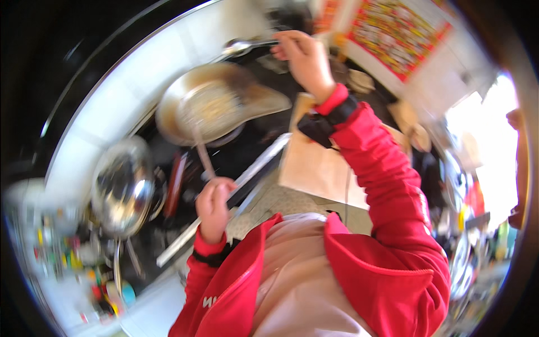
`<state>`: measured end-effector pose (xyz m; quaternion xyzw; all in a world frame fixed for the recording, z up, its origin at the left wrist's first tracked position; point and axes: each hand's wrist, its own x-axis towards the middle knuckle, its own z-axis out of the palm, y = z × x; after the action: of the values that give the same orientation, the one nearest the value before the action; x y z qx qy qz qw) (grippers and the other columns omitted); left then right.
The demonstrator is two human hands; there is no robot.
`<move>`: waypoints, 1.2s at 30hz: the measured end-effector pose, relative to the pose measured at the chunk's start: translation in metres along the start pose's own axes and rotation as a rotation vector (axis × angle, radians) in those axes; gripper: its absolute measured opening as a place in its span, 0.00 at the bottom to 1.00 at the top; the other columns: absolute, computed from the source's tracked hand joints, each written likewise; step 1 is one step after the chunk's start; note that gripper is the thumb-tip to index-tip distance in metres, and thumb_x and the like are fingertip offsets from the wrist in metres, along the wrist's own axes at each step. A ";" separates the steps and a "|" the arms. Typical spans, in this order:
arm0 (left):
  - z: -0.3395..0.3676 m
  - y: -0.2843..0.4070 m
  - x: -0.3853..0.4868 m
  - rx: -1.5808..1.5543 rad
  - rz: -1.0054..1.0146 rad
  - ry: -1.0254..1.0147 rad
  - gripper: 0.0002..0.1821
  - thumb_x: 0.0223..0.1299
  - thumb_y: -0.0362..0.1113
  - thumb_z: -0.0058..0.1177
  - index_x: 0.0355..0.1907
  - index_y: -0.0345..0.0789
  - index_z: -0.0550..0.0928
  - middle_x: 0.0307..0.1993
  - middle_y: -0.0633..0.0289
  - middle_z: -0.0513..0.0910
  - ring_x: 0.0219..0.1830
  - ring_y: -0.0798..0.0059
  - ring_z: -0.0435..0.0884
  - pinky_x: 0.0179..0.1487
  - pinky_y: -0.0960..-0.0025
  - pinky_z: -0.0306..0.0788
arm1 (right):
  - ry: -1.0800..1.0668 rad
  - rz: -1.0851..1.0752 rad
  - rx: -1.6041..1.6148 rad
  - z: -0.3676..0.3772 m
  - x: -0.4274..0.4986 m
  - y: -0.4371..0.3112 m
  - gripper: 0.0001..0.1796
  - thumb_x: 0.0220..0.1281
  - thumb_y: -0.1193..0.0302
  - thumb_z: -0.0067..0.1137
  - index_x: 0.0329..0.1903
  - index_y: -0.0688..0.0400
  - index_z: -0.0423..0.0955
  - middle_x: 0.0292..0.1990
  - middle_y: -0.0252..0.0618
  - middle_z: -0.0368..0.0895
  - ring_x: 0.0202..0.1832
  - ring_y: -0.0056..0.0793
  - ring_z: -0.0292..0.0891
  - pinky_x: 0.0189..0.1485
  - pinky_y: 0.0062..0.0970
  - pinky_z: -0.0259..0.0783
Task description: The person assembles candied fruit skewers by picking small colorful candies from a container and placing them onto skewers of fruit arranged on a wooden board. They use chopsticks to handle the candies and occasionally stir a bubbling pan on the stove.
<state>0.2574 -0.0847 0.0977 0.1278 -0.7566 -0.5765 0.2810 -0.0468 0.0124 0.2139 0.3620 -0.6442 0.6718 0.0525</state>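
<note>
My left hand (214,206) grips a long, thin, brownish utensil (204,153), blurred by motion. Its far end reaches into a metal wok (168,122) on the black stove; chopsticks or another handle, I cannot tell which. Pale yellowish food in liquid (214,105) lies in the wok. Beyond and to the right of the wok, my right hand (301,59) is closed round the dark handle of what looks like a metal ladle (238,47). Its shiny bowl points left, near the wall behind the wok.
A shiny metal pan or lid (122,189) stands left of the wok, near a red-brown long object (174,185). A light wooden board (320,168) lies beneath my right forearm. Bottles and containers (71,252) crowd the lower left. White wall tiles (126,92) rise behind the stove.
</note>
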 end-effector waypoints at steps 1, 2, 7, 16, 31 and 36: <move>0.010 0.003 0.002 0.008 0.013 -0.015 0.14 0.69 0.32 0.40 0.32 0.29 0.80 0.26 0.66 0.76 0.26 0.84 0.67 0.34 0.77 0.64 | 0.050 0.042 0.057 -0.025 -0.003 -0.004 0.13 0.70 0.70 0.50 0.47 0.66 0.78 0.31 0.38 0.82 0.33 0.21 0.78 0.39 0.19 0.74; 0.021 0.006 0.004 -0.045 0.011 -0.050 0.14 0.69 0.32 0.39 0.32 0.29 0.80 0.26 0.66 0.76 0.27 0.84 0.66 0.34 0.78 0.64 | 0.063 0.047 0.016 -0.058 -0.007 -0.008 0.13 0.70 0.69 0.51 0.46 0.66 0.77 0.30 0.36 0.81 0.32 0.20 0.78 0.37 0.19 0.73; 0.076 0.019 0.015 -0.055 -0.024 -0.213 0.15 0.68 0.30 0.37 0.30 0.28 0.78 0.26 0.67 0.75 0.27 0.84 0.65 0.34 0.77 0.61 | 0.463 -0.019 -0.348 -0.253 -0.046 -0.021 0.12 0.68 0.69 0.54 0.45 0.65 0.79 0.29 0.35 0.81 0.29 0.17 0.76 0.35 0.17 0.72; 0.169 0.041 0.023 -0.002 -0.014 -0.404 0.15 0.68 0.31 0.37 0.29 0.28 0.78 0.24 0.65 0.75 0.27 0.83 0.67 0.33 0.76 0.62 | 0.894 -0.001 -1.080 -0.502 -0.122 0.037 0.14 0.63 0.67 0.49 0.31 0.61 0.81 0.28 0.53 0.81 0.34 0.50 0.80 0.38 0.41 0.75; 0.171 0.050 -0.007 0.298 -0.277 -0.364 0.19 0.74 0.41 0.39 0.36 0.29 0.80 0.32 0.65 0.78 0.32 0.79 0.72 0.39 0.76 0.65 | 0.341 1.076 -1.180 -0.520 -0.037 0.163 0.15 0.62 0.63 0.55 0.49 0.49 0.82 0.55 0.40 0.79 0.60 0.37 0.74 0.63 0.42 0.63; 0.178 0.051 -0.002 0.281 -0.328 -0.309 0.18 0.73 0.40 0.40 0.31 0.31 0.77 0.32 0.63 0.80 0.34 0.78 0.75 0.39 0.76 0.66 | 0.453 1.154 -1.122 -0.533 -0.057 0.193 0.15 0.61 0.65 0.55 0.50 0.50 0.81 0.55 0.38 0.80 0.60 0.34 0.74 0.65 0.44 0.61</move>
<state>0.1640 0.0740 0.1135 0.1970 -0.8323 -0.5163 0.0446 -0.3317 0.4850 0.0718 -0.2484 -0.9412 0.2291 0.0008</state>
